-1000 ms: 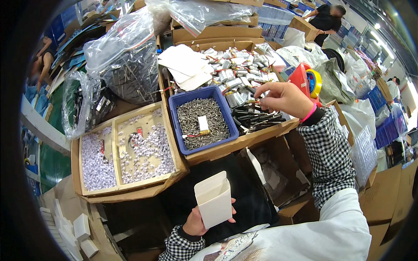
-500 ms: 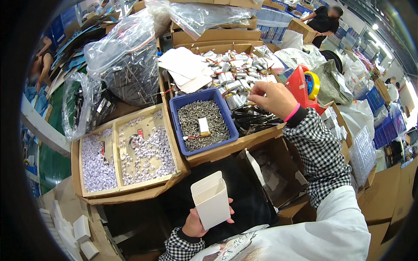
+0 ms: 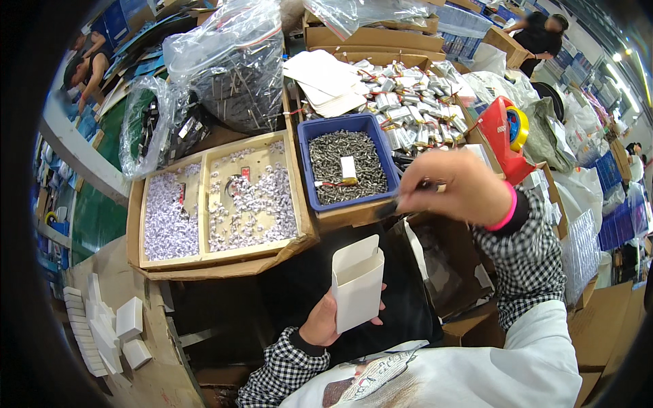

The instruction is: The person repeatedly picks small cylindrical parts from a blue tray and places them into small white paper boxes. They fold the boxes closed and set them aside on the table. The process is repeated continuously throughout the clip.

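My left hand grips a small white cardboard box, upright with its top flap raised and its mouth facing up. My right hand, blurred by motion, is pinched around a slim black item; its kind I cannot make out. That hand is just right of a blue plastic bin full of small metal screw-like pieces. On those pieces rests a silver battery pack with red wires. Behind the right hand lies a heap of similar silver packs.
A wooden tray with two compartments holds many tiny white pieces. Several folded white boxes lie at lower left. A red tape dispenser stands at right. An open carton sits below the right forearm. Two people work farther off.
My right hand has come down and nearer from the battery heap, now with a dark item in its fingers. The left hand still holds the box; the whole view has shifted.
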Demonstrator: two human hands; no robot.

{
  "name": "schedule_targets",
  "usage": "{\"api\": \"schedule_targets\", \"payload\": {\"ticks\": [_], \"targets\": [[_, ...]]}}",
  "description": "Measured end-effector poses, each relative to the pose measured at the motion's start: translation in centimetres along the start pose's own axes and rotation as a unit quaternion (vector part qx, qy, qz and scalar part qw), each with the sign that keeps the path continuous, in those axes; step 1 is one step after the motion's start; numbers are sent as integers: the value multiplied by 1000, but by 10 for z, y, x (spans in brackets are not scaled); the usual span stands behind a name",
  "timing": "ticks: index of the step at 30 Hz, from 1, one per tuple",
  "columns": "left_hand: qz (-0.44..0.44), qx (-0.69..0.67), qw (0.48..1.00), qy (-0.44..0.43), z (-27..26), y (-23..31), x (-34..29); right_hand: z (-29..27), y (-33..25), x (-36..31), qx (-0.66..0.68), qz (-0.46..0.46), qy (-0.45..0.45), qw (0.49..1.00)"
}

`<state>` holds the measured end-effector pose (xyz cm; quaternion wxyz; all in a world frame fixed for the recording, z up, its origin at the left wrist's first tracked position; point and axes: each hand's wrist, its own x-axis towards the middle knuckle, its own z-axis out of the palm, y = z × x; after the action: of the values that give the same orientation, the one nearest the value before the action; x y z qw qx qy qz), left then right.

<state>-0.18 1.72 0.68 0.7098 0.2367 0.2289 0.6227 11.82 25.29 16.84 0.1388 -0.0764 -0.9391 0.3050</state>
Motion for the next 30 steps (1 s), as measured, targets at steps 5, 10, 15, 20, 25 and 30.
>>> {"api": "schedule_targets", "payload": {"ticks": [5, 10, 15, 20, 25, 30], "targets": [[-9, 4, 1000, -24, 7, -3, 5, 29, -25, 1, -39, -131, -73, 988], [-5, 0, 1000, -12, 9, -5, 2, 49, -38, -4, 98, -54, 53, 992], [24, -16, 999, -14, 7, -6, 0, 72, -55, -6, 198, 97, 5, 975], [36, 12, 999, 20, 4, 2, -7, 49, -48, 5, 86, -17, 66, 994], [74, -54, 995, -43, -2, 7, -14, 24, -16, 37, -32, 46, 66, 996], [51, -40, 998, -5, -8, 9, -14, 32, 17, 78, -197, -46, 37, 979]]}}
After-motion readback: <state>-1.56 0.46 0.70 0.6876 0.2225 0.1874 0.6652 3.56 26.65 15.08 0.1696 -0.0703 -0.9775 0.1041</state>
